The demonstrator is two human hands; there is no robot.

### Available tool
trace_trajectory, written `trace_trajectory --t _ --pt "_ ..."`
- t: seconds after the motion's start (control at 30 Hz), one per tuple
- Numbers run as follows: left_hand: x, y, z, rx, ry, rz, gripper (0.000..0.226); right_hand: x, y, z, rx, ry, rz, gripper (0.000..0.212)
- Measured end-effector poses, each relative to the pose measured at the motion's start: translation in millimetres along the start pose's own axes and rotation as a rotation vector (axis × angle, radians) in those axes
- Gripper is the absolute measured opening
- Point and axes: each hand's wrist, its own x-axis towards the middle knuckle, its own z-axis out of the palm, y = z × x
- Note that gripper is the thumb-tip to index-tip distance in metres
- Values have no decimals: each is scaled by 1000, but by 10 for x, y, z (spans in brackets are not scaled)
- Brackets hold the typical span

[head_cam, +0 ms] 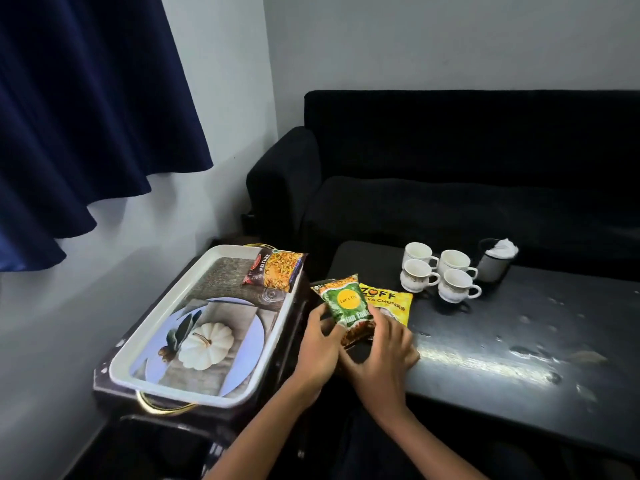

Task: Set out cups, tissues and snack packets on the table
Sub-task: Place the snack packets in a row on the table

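A tray sits on a side stand left of the desk, with one snack packet lying across its far right corner. On the desk, four cups stand in a tight square near the far edge, and a tissue holder stands just right of them. Before the cups lie two packets, one overlapping the other, held between both hands. A sofa runs behind the desk; whether it touches it is unclear.

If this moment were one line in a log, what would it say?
both hands on green packet | yellow packet, four cups, tissues on table | one packet on tray
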Motion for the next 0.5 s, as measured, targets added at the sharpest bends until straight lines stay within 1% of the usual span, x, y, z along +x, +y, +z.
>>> trace_trajectory --t 0.17,0.27,0.4,0.5 --pt "-80 -46 320 136 -181 23 43 -182 380 -280 109 20 15 69" --pt "-96 -107 550 246 -253 55 54 -273 600 -394 152 17 57 65" --pt "-150 -329 877 386 -352 54 69 -304 903 -455 89 21 148 59" --pt "-149 -474 1069 500 -417 21 80 -324 1090 -495 32 -51 233 57"
